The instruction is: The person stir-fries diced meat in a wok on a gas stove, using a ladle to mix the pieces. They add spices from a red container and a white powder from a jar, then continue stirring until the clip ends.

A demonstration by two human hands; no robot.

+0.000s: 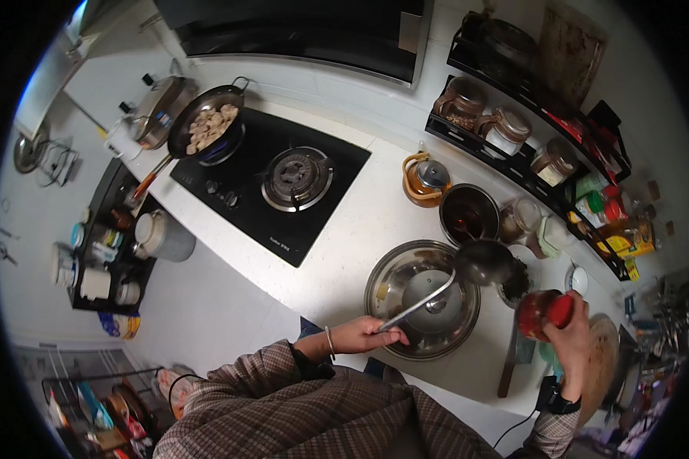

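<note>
My left hand grips the end of a metal ladle. The ladle's dark bowl hangs beyond the rim of a glass pan lid, by a plate of chopped greens. Over the counter's right part, my right hand holds a glass jar with dark red contents and a red lid, tilted on its side. Below that jar lies a cleaver with a wooden handle. A metal pot with dark liquid stands just behind the ladle bowl.
On the gas hob, a wok holding pieces of pale meat sits over the left burner. A glass kettle stands near the wall. Jars fill the wall rack. A round wooden chopping board is at the right.
</note>
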